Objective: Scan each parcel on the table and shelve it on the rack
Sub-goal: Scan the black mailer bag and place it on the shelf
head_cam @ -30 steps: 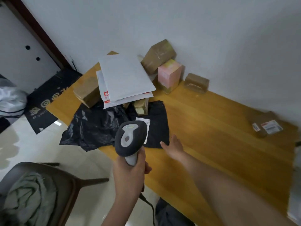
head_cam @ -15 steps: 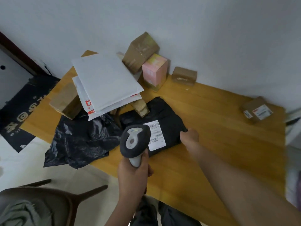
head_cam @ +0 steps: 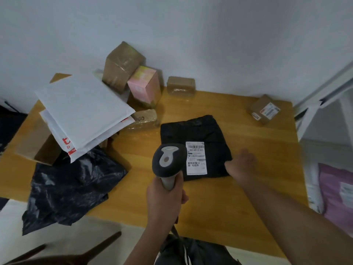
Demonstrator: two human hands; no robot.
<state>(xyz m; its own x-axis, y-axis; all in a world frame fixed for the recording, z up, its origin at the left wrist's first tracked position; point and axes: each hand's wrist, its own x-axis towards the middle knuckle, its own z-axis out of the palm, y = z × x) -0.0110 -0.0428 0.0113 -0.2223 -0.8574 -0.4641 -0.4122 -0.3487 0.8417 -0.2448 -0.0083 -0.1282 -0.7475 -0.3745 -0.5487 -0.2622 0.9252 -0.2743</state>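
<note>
- The left hand (head_cam: 165, 197) is wrapped tight round the grip of the barcode scanner (head_cam: 169, 161), whose dark head hangs just above the left edge of the black parcel (head_cam: 198, 134)
- The right hand (head_cam: 241, 166) touches the parcel's right edge; motion blur hides whether the fingers pinch it or lie flat
- The black parcel lies flat mid-way across the wooden table (head_cam: 219, 207), white shipping label (head_cam: 196, 158) facing up
- White rack (head_cam: 313, 109) stands at the table's right end
</note>
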